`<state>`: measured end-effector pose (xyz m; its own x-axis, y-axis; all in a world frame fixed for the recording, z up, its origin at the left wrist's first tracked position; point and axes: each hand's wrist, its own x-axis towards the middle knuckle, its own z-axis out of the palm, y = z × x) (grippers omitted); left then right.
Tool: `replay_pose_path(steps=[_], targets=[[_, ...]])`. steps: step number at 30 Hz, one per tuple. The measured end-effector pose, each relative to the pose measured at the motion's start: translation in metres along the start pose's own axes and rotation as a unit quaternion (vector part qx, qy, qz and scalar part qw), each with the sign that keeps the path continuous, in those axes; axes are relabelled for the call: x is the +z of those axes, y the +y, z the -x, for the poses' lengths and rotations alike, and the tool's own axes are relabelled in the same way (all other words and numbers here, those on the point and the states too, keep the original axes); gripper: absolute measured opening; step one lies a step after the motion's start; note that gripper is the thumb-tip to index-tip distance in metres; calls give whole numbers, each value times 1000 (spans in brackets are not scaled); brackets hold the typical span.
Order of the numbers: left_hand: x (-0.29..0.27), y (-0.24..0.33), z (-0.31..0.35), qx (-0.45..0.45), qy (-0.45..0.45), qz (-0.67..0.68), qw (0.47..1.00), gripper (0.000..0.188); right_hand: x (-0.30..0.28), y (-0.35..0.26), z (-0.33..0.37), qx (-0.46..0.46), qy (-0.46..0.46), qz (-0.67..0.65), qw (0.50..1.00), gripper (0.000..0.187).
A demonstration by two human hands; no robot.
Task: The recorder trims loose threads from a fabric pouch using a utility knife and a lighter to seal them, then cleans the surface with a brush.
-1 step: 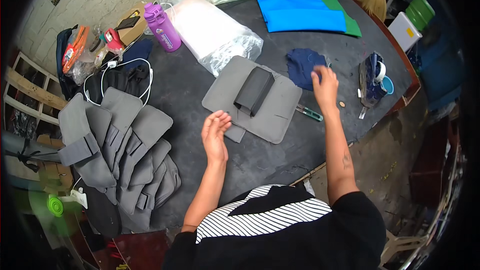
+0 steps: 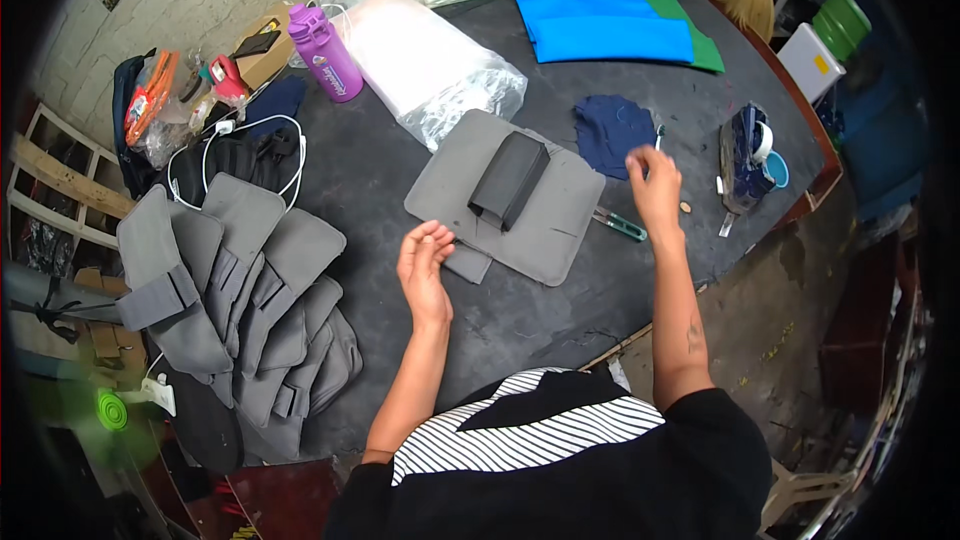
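Observation:
A flat grey fabric panel (image 2: 550, 230) with rounded corners lies on the dark table before me. A raised dark grey fabric loop (image 2: 510, 180) stands on its middle, and a narrow grey flap (image 2: 468, 263) sticks out at its near left edge. Beside that flap is my left hand (image 2: 423, 270), its fingers curled in toward the thumb. My right hand (image 2: 656, 190) hovers right of the panel, thumb and fingertips drawn together in a pinch. What either hand holds is too small to make out. Between panel and right hand lies a green-handled cutting tool (image 2: 622, 225).
Several similar grey pieces (image 2: 260, 280) are heaped at left. Navy cloth (image 2: 612, 125) lies beyond my right hand, with a dark blue pouch (image 2: 740, 160) farther right. A purple bottle (image 2: 325, 55), plastic-wrapped white stack (image 2: 420, 60) and blue bag (image 2: 600, 20) stand at the back.
My right hand has dropped slightly toward me. My left hand has shifted a little to the left. The grey panel stays nearly in place.

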<state>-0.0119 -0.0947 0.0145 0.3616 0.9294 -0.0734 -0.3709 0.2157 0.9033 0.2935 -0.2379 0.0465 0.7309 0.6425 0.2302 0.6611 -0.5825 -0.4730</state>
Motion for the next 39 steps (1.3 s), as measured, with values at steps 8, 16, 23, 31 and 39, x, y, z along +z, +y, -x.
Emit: replay_pose_path(steps=[8, 16, 23, 31, 39], targets=[[20, 0, 3, 190, -49, -320, 927, 11, 1, 31, 83, 20, -34, -17, 999, 24], [20, -23, -24, 297, -51, -577, 759, 18, -4, -14, 70, 119, -11, -263, 957, 20], [20, -38, -38, 305, -32, -536, 787, 10, 57, -112, 88, -29, -289, -570, 769, 33], [21, -34, -35, 206, -75, -445, 868, 5, 72, -119, 50, 5, -215, -610, 763, 31], [44, -8, -44, 190, -160, -217, 944, 2, 51, -109, 52, -126, 58, -300, 944, 36]])
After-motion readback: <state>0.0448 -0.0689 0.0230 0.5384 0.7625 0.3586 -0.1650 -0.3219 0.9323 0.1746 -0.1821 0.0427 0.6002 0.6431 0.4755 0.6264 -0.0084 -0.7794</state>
